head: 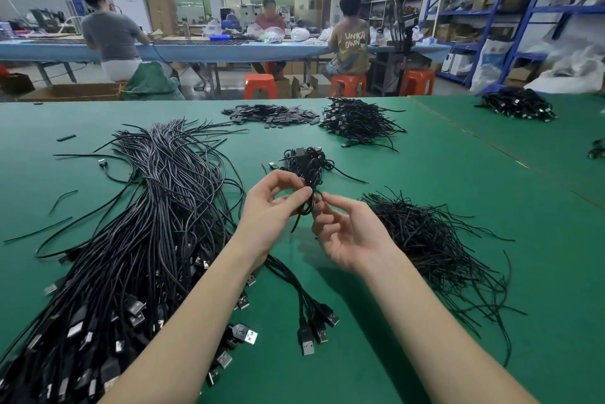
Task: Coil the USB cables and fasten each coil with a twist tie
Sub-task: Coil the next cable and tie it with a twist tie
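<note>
My left hand [271,207] grips a small black coiled USB cable [309,204] above the green table, thumb and fingers curled round it. My right hand [343,233] is just right of the coil and pinches a thin black twist tie [319,196] at the coil's side with its fingertips. A big bundle of loose USB cables [157,240] lies on the left, plugs toward me. A heap of black twist ties [435,246] lies on the right. A small pile of coiled cables [306,159] sits just beyond my hands.
On the green table [458,174] farther back lie a pile of small black sleeves [271,113] and two more cable heaps [358,122] [519,104]. Stray ties lie at the left. Three people sit at a blue bench behind, with orange stools and blue shelving.
</note>
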`<state>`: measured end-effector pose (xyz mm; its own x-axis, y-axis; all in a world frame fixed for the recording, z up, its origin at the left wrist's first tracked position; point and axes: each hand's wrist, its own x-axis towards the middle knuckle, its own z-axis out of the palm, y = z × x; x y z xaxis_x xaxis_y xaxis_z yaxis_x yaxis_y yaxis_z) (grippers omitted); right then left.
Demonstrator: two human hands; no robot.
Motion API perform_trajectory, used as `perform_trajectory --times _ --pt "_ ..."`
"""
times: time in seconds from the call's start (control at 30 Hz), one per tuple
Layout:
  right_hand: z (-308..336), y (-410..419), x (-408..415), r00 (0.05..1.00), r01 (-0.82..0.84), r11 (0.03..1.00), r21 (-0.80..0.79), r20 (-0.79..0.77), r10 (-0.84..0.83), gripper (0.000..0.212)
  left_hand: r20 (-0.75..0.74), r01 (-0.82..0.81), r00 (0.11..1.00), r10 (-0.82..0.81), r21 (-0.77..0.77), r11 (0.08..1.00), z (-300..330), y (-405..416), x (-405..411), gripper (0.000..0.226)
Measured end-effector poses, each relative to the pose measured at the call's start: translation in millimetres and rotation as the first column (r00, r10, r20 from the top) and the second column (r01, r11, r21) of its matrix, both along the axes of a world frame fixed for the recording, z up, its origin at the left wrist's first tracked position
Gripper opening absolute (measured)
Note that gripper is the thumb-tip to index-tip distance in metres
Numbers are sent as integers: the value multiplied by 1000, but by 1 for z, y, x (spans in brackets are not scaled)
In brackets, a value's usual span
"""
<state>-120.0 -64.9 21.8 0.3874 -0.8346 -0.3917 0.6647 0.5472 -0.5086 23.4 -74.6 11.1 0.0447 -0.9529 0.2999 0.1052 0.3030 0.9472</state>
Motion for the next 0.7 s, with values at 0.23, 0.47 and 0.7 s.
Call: perform_trajectory --times 0.23,0.47,0.7 --pt "-43 -1 6 468 29 833 -553 -729 -500 23 -159 -112 976 147 212 971 0 -28 -4 7" --pt "-55 -7 7 255 -43 761 -647 -744 -618 23 101 -208 977 189 225 952 21 -99 -11 19" --pt "-58 -8 7 294 -88 757 -648 -743 -602 23 761 -253 638 120 60 966 39 -146 -23 39"
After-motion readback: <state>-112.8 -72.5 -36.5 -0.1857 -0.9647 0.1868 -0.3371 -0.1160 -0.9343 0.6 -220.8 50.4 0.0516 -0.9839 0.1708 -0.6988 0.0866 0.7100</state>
